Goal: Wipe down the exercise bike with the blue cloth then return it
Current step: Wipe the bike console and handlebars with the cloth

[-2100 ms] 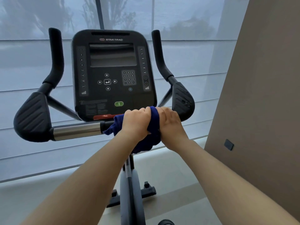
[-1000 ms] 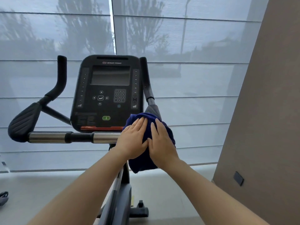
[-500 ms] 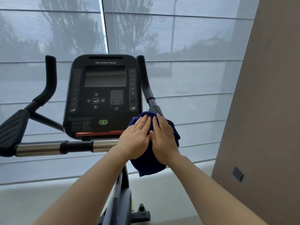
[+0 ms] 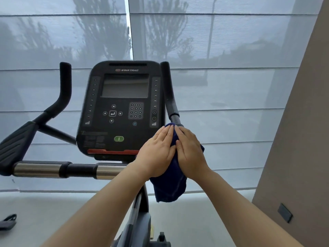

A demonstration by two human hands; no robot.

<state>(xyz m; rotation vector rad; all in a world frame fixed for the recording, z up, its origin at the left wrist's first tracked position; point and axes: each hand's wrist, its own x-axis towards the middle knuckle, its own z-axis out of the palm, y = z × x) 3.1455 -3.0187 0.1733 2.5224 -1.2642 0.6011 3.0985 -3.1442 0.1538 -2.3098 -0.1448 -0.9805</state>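
You've got your 2 hands flat on the dark blue terry cloth (image 4: 170, 186). Your left hand (image 4: 158, 152) is palm-down, fingers straight and close together, tips pointing up at the bottom of the black foam right handlebar post (image 4: 170, 97). Your right hand (image 4: 191, 152) sits just beside it, touching it along the thumb side. Its fingers are pretty much straight too, pressing on the cloth rather than curling round it.

The cloth is bunched under and between both palms on the right end of the black exercise bike (image 4: 122, 107), so whatever part it covers there is hidden. A little fold pokes out above your fingertips right at the post's base. One corner sticks out past your right hand, and a loose end with a stitched hem hangs down below your wrists.

The bike's console reads STAR TRAC, with a dark grey screen, a number keypad, 1 green button and a red strip along the bottom edge. The chrome and black crossbar (image 4: 37, 169) runs left from under your left wrist to the ribbed black left arm pad (image 4: 16, 141).
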